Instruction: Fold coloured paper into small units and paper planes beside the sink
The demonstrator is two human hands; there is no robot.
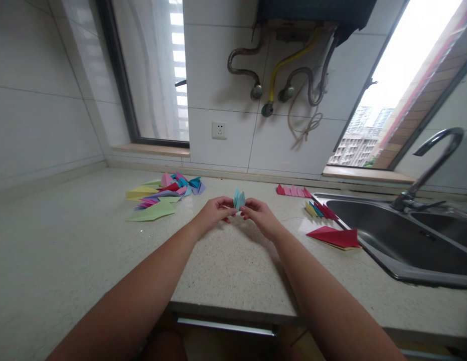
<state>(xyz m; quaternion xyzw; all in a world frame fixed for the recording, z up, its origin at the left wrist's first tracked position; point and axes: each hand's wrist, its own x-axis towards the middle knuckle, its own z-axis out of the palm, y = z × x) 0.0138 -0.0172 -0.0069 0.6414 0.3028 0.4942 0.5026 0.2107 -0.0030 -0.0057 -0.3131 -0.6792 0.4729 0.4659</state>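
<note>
Over the middle of the speckled countertop [225,265], my left hand [213,211] and my right hand [260,214] meet with their fingers pinched on a small folded light-blue paper piece [239,199]. The paper stands upright between the two sets of fingertips, just above the counter. Both forearms reach in from the bottom edge of the view.
A heap of coloured folded papers [161,196] lies at the back left. A row of red folded pieces [293,191], a small mixed stack [320,210] and a larger red folded sheet [336,236] lie right, beside the steel sink [406,240] with its tap [432,165].
</note>
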